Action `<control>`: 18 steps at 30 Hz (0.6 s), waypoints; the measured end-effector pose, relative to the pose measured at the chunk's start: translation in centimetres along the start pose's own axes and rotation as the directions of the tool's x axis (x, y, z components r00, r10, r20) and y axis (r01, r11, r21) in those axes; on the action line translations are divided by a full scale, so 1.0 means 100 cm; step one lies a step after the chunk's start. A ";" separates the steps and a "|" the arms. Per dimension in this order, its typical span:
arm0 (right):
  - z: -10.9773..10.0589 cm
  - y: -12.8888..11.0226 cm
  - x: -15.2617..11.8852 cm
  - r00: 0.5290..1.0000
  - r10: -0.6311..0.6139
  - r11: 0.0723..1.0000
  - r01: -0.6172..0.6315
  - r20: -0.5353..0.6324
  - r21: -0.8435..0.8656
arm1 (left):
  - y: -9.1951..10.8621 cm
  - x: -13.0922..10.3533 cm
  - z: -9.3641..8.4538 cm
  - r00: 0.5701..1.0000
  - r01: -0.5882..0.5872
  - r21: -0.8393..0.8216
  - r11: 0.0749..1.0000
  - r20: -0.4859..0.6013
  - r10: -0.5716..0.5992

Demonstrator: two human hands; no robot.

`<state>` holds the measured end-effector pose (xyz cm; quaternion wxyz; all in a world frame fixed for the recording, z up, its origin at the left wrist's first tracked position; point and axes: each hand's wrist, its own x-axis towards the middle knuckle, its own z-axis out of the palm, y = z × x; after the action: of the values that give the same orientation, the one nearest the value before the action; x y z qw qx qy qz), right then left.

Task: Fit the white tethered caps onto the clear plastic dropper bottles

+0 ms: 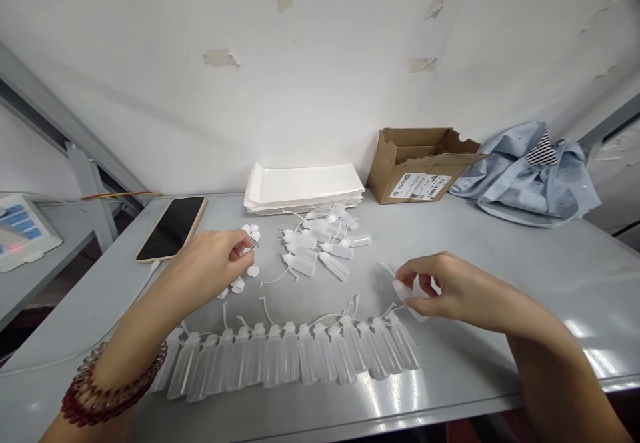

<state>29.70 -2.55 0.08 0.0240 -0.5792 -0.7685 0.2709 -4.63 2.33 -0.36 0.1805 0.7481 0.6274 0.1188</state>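
My right hand [445, 290] pinches a small translucent squeeze bottle [404, 291] with a thin white strap, just above the table on the right. The bottle is tilted and partly hidden by the fingers. My left hand [215, 256] is closed at the fingertips on a small white cap [245, 252], with a thin dark tip showing by it. Loose white caps [238, 286] lie around those fingers. Along the front, a row of translucent bottles [273, 356] lies side by side with white tops and straps. Further back is a loose pile of similar bottles [303, 254], several with thin metal tips.
A stack of white trays [305, 186] stands against the wall, with an open cardboard box [425, 166] to its right. Blue cloth [540, 176] lies at the back right. On the left are a phone [173, 228] and a white cable [135, 296].
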 end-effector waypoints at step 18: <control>0.065 -0.041 0.018 0.634 -0.565 0.723 0.688 -0.528 0.052 | 0.070 -0.044 0.023 0.980 0.044 -0.779 0.625 0.156 0.125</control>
<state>23.20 -4.19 -4.10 0.3780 -0.3130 -0.8508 0.1878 1.73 -3.27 0.68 0.5438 0.6182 0.4763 0.3087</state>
